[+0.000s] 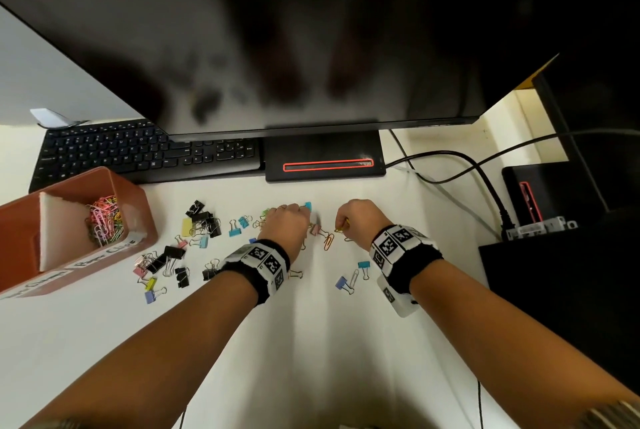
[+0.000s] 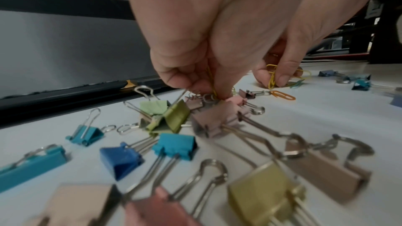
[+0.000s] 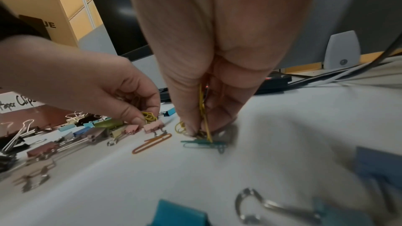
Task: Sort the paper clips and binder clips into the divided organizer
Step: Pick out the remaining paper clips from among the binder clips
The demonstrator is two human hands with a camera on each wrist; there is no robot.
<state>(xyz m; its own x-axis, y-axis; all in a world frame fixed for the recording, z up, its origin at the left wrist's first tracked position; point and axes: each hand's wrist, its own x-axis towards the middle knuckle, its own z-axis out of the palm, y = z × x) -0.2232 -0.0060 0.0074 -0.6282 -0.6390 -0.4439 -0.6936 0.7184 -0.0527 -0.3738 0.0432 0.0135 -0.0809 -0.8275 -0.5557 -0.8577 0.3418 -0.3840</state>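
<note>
1. The left hand (image 1: 287, 224) is down on the white desk (image 1: 311, 342), fingers curled, pinching yellow paper clips (image 3: 149, 118) at its fingertips, right above a pink binder clip (image 3: 153, 128).
2. The right hand (image 1: 356, 220) is also down on the desk, near the left, fingers and thumb pinching a yellow clip (image 3: 203, 118) that stands on end between them.
3. A teal paper clip (image 3: 202, 143) lies flat on the desk under the right fingertips; an orange paper clip (image 1: 329, 241) lies between the two hands.
4. Binder clips (image 1: 194, 238) in black, blue, yellow, pink and green are scattered on the desk left of and under the left hand; a few more (image 1: 351, 278) lie near the right wrist.
5. The organizer (image 1: 69, 231), a reddish-brown box with a white divider, stands at the left edge. One compartment holds a heap of coloured paper clips (image 1: 105, 220); a label on its front reads "Paper Clips".
6. A black keyboard (image 1: 145, 151) and a monitor (image 1: 277, 47) stand behind the clips.
</note>
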